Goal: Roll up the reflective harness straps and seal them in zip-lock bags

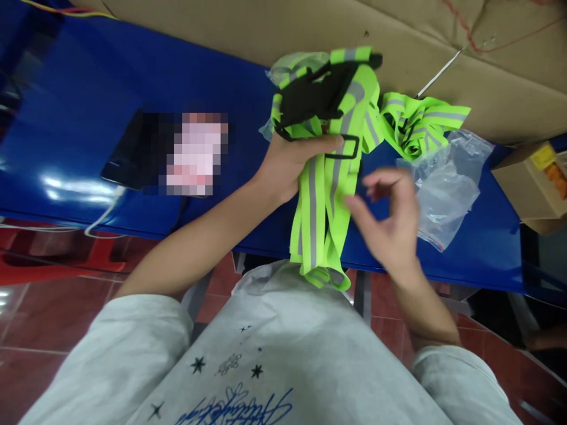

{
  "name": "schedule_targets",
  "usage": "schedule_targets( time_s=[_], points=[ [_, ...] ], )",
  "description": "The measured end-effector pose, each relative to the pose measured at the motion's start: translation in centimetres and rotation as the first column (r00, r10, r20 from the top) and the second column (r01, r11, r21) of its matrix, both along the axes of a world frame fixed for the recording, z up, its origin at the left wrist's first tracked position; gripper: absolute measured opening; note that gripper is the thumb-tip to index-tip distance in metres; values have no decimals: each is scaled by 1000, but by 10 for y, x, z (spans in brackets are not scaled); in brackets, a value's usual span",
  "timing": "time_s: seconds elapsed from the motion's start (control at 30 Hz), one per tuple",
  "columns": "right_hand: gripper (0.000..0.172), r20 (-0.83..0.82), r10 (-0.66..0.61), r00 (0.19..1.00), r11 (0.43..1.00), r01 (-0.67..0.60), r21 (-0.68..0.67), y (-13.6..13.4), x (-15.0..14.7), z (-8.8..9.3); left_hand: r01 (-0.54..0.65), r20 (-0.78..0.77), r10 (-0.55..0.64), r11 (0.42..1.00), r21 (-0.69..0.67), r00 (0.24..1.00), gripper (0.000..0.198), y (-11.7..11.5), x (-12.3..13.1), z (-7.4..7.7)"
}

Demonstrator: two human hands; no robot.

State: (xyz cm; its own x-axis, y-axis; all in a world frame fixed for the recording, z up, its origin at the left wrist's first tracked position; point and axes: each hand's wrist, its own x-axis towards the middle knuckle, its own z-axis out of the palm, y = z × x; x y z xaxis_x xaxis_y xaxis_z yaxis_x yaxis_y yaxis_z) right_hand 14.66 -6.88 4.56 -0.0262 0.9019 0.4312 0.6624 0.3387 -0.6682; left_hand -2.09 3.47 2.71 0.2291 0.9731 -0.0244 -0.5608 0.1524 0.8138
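My left hand (287, 162) is closed around a bright green reflective safety vest (313, 206) made of straps with grey stripes. Its thumb lies by a black rectangular buckle (357, 147). A black panel (312, 94) of the vest rises above this hand, and folded straps dangle below, past the table's front edge. Just right of the straps is my right hand (392, 218), its thumb and curled fingers apart and nothing visible in them. The thumb tip is close to the straps; whether it touches them I cannot tell.
Another bundle of reflective straps (419, 124) lies on the blue table (248, 77), beside clear plastic bags (449, 192). A cardboard box (529, 183) is at the right. A black device (126, 156) with a white cable (106, 211) lies left, next to a blurred-out patch.
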Motion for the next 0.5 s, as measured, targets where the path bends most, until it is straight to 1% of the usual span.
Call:
schedule_targets(
  time_s=[0.03, 0.1, 0.17, 0.2, 0.23, 0.27, 0.33, 0.37, 0.4, 0.43, 0.5],
  points=[
    [34, 69, 35, 997, 998, -30, -60, -17, -4, -4, -43, 4, 43, 999, 19, 999, 23, 3, -3, 2],
    [33, 195, 141, 971, 970, -96, -223, -47, -11, -14, -118, 1, 119, 989, 89, 993, 22, 8, -7, 3],
    [21, 300, 222, 928, 933, -113, -341, -71, -14, -21, -192, -8, 198, 960, 205, 980, 26, 12, -11, 4],
    [14, 337, 222, 915, 929, -93, -359, -80, -14, -23, -235, -11, 247, 935, 266, 969, 29, 14, -12, 4],
    [8, 365, 190, 911, 937, -58, -345, -88, -12, -25, -271, -18, 291, 911, 311, 957, 31, 16, -13, 5],
    [7, 384, 124, 915, 953, -2, -302, -94, -9, -26, -302, -32, 330, 895, 330, 943, 32, 18, -14, 6],
    [17, 404, -65, 912, 979, 137, -151, -103, -4, -29, -348, -85, 388, 889, 297, 918, 29, 23, -16, 7],
    [21, 410, -151, 900, 979, 194, -67, -107, -2, -32, -367, -114, 408, 891, 267, 906, 27, 26, -18, 8],
    [25, 418, -199, 886, 975, 222, -7, -111, -2, -37, -386, -138, 427, 888, 248, 894, 25, 29, -20, 8],
    [28, 432, -212, 877, 974, 223, 24, -115, -3, -42, -396, -159, 437, 887, 237, 885, 24, 32, -22, 8],
    [31, 459, -177, 871, 983, 179, 38, -125, -10, -56, -367, -207, 410, 904, 218, 888, 26, 38, -27, 6]
  ],
)
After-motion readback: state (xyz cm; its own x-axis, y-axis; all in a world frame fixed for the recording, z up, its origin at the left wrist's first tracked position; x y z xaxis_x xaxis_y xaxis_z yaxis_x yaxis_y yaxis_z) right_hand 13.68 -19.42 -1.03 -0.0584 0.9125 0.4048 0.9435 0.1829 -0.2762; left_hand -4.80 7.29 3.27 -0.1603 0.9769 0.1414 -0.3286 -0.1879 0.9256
